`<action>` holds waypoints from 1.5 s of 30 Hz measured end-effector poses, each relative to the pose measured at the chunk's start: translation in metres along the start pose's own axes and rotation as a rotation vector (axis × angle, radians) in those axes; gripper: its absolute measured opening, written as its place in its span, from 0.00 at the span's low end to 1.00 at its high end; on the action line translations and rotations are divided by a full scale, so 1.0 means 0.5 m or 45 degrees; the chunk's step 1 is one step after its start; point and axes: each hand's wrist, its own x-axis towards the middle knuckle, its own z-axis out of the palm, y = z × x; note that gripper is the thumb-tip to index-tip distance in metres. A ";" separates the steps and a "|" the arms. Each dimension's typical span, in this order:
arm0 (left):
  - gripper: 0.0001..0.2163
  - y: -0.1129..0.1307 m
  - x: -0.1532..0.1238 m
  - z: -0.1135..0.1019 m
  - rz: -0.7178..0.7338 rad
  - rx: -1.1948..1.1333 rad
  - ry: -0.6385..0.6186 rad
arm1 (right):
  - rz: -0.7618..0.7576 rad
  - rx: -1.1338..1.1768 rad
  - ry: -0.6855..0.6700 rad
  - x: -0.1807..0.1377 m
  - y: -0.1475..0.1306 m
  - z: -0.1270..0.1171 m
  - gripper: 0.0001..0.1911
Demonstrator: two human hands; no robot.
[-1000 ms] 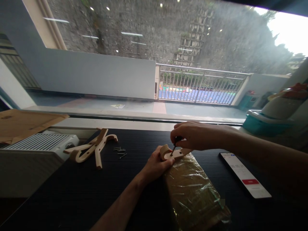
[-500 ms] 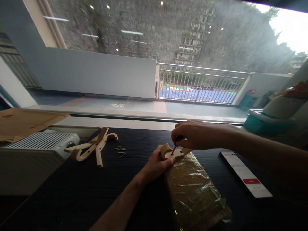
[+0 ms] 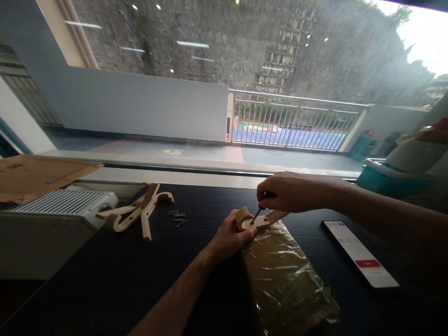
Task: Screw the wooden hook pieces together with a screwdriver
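A screwdriver (image 3: 258, 213) with a dark handle is gripped in my right hand (image 3: 285, 190), its shaft slanting down to the left. Its tip meets a hole in a curved wooden hook (image 3: 261, 222). My left hand (image 3: 231, 234) is closed around the curled end of that hook, thumb on its near edge. Whether a screw sits under the tip is too small to tell. The hook rests on the far end of a box wrapped in shiny brown tape (image 3: 287, 275).
Several similar wooden hooks (image 3: 140, 212) lie piled on the black table (image 3: 122, 270) at left, with several screws (image 3: 178, 216) beside them. A phone showing a timer (image 3: 360, 252) lies at right. A white radiator (image 3: 70, 205) and brown cardboard (image 3: 45, 175) stand at far left.
My right hand has shifted slightly right and the screwdriver leans over more, its tip still at the hole. The left hand keeps its hold on the hook.
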 end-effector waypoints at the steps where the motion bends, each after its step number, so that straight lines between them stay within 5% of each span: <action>1: 0.14 0.000 0.000 0.000 -0.004 -0.004 0.002 | 0.003 0.005 -0.001 -0.001 -0.001 0.000 0.11; 30: 0.15 -0.009 0.003 -0.003 0.013 -0.006 -0.006 | -0.091 -0.151 0.021 -0.004 -0.031 -0.006 0.09; 40: 0.18 -0.008 0.007 -0.004 0.055 0.029 0.002 | 0.273 -0.301 -0.010 0.038 -0.061 -0.011 0.15; 45: 0.21 -0.004 0.007 -0.005 0.048 0.021 -0.012 | 0.225 -0.192 -0.088 0.025 -0.065 -0.033 0.16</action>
